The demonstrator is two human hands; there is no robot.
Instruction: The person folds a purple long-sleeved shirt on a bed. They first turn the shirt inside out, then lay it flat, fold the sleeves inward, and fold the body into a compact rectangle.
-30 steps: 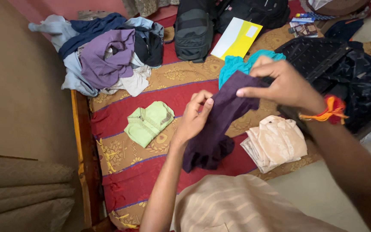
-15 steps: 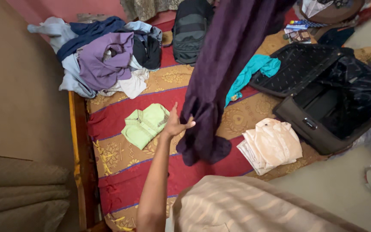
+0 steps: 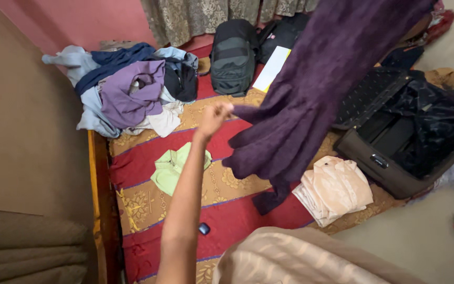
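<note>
Bed with red and gold patterned cover [image 3: 148,163]: fills the centre. Open dark suitcase [image 3: 411,137]: right side, lid raised. Dark purple knitted garment [image 3: 311,100]: hangs in the air above the bed centre, upper end out of frame. Heap of unfolded clothes [image 3: 132,87]: far left. Folded cream shirt [image 3: 334,189]: near right, beneath the garment. Left hand [image 3: 215,115]: closed, pinching the garment's left edge. Right hand: out of view.

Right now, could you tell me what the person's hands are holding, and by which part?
The left hand grips the dark purple garment at one edge; the right hand is out of view.
</note>
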